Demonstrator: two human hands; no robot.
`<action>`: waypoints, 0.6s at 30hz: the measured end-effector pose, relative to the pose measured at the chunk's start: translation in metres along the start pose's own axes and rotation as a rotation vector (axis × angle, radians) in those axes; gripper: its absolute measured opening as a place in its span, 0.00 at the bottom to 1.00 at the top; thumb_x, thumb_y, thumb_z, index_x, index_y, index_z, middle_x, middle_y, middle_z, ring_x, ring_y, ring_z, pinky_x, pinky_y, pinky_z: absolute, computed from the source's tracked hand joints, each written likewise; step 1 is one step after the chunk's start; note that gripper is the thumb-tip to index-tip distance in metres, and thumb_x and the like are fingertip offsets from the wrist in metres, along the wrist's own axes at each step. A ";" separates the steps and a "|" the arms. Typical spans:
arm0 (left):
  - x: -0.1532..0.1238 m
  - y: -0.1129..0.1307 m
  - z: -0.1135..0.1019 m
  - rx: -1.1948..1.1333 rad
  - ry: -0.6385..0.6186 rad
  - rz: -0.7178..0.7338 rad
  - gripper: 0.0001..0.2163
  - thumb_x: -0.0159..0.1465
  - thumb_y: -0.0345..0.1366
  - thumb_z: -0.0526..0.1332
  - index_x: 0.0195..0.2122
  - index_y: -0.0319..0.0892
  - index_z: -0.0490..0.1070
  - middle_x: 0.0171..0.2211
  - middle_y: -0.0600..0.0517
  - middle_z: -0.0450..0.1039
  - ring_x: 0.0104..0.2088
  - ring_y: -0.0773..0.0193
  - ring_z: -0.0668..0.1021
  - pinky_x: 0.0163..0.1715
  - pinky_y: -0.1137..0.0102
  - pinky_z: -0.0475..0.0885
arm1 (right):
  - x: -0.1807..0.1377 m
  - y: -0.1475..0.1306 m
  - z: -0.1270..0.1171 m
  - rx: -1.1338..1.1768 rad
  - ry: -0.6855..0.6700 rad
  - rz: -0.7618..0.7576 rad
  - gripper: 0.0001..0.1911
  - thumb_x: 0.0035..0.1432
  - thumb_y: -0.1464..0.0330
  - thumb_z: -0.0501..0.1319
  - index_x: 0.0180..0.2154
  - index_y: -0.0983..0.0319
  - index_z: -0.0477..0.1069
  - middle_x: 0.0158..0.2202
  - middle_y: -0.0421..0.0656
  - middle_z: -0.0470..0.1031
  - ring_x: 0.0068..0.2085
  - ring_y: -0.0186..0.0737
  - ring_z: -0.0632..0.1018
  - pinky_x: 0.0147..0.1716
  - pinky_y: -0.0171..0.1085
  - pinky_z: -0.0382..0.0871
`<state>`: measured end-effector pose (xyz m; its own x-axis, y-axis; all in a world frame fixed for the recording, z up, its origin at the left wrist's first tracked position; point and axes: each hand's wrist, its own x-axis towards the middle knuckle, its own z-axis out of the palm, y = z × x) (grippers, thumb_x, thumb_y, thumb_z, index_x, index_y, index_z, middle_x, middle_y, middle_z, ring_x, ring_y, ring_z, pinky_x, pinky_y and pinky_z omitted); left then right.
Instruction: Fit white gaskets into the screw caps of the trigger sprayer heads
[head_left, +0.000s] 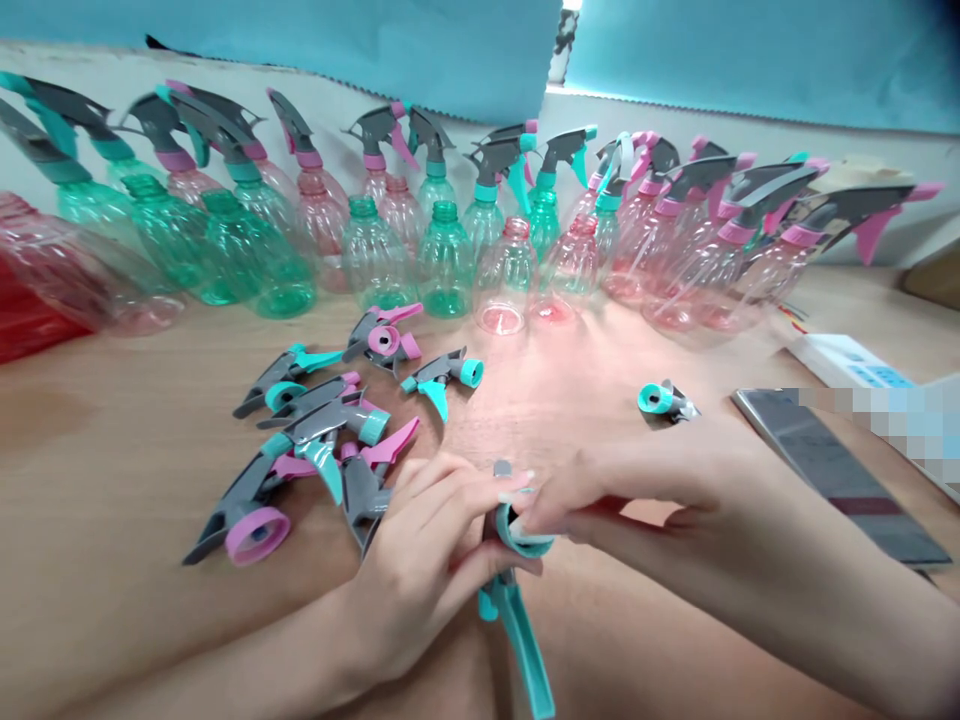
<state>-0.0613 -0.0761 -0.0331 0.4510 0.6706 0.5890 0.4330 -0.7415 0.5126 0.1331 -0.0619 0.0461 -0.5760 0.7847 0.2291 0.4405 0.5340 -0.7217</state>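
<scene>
My left hand [420, 545] is closed around a trigger spray head [525, 645] with a teal trigger and teal collar, held low in front of me with its collar opening upward. My right hand [600, 495] pinches at that collar, its fingertips reaching into the opening. What those fingertips hold, if anything, is hidden. Just left of my left hand, several loose grey spray heads [307, 420] with pink or teal triggers lie in a pile. Another teal-collared spray piece [664, 400] lies by itself beyond my right hand.
Across the back stand several clear pink and green bottles [446, 265], some open-necked, others topped with spray heads. A dark phone-like slab [840, 475] and a white device [851, 360] lie at the right. A red object [37, 315] is at the far left.
</scene>
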 end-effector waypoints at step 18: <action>0.000 0.000 0.001 -0.015 -0.014 -0.035 0.08 0.67 0.39 0.55 0.42 0.43 0.70 0.34 0.53 0.74 0.36 0.63 0.72 0.38 0.66 0.64 | -0.010 -0.001 -0.010 -0.197 -0.052 -0.117 0.13 0.58 0.77 0.57 0.40 0.55 0.72 0.41 0.36 0.78 0.39 0.35 0.78 0.38 0.32 0.73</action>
<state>-0.0607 -0.0764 -0.0333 0.4471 0.6961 0.5617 0.4366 -0.7180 0.5421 0.1457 -0.0670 0.0512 -0.6632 0.6996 0.2661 0.4917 0.6753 -0.5497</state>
